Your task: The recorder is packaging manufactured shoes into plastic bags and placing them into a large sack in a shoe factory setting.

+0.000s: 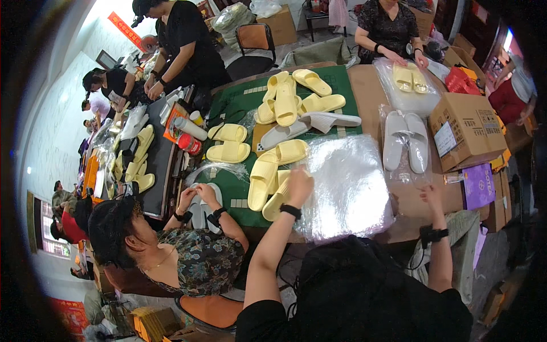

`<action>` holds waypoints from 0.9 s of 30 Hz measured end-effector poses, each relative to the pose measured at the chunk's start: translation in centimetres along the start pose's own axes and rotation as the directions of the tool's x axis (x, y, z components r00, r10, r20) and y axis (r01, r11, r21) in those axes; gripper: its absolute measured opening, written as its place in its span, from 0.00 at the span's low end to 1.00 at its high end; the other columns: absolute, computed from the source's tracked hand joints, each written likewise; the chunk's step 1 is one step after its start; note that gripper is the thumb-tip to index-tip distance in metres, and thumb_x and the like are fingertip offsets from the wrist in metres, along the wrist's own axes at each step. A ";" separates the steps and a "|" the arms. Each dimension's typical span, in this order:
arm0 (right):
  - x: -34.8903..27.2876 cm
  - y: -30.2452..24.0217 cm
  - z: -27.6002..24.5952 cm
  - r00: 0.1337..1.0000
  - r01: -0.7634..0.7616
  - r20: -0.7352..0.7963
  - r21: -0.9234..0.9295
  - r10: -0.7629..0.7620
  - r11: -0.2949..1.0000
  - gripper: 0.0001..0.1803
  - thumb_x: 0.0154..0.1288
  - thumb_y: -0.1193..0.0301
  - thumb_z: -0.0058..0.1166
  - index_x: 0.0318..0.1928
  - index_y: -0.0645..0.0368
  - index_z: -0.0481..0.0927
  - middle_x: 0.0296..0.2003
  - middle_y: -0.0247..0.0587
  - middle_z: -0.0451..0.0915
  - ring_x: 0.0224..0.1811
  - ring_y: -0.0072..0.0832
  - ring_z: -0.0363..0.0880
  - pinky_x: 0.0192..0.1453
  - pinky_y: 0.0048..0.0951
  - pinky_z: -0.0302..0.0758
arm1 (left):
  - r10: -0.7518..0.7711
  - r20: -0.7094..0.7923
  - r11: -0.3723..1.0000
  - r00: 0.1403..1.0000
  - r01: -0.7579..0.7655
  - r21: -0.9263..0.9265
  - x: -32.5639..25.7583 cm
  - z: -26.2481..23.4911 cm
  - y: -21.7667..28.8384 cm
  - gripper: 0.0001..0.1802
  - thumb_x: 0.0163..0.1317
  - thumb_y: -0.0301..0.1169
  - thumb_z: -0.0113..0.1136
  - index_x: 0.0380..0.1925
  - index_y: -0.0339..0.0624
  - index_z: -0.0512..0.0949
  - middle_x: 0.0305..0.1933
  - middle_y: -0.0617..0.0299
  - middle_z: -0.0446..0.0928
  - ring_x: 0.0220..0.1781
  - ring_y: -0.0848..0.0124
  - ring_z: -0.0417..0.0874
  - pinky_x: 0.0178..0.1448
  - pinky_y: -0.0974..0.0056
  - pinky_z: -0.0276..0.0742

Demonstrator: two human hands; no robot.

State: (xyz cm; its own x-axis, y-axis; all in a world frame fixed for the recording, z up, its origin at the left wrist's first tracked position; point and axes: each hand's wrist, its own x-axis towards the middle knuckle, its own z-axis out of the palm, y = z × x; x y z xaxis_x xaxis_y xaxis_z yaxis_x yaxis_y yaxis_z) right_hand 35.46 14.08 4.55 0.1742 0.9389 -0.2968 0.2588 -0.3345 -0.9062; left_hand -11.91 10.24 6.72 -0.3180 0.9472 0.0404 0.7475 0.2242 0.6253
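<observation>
Head view: the person's left hand [300, 187] lies over a yellow slipper [274, 207] at the near side of the green mat [242, 218], just beside the stack of clear film [350, 191]. Fingertips hidden; cannot tell whether they pinch or only touch. Right hand [432, 196] is at the near side of the desk [367, 82], fingers partly curled, near the bagged pale grey slippers [417, 148]; whether it pinches the bag cannot be told. Handling, judged: slipper light, soft, springy, hardly fragile. Best hold: across the strap, or by both sole edges at mid-length. Film probably slippery; lift by a corner.
</observation>
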 end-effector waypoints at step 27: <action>-16.9 -17.2 30.5 0.182 0.192 0.983 -0.022 -0.014 0.981 0.35 0.57 0.49 0.52 0.50 0.71 0.70 0.49 0.47 0.72 0.50 0.29 0.70 0.56 0.26 0.64 | 0.727 -0.310 0.686 0.613 -0.661 0.304 0.5 -7.3 6.9 0.14 0.46 0.21 0.51 0.36 0.39 0.73 0.52 0.50 0.66 0.57 0.54 0.64 0.59 0.51 0.58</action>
State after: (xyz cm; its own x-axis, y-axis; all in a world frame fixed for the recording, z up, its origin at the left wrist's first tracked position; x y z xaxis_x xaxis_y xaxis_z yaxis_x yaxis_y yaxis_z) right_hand -0.97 6.40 16.01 -0.9061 0.2549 -0.3375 0.3078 -0.1498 -0.9396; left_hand -11.16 10.59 16.70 0.1680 0.6723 0.7210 0.9004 -0.4024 0.1653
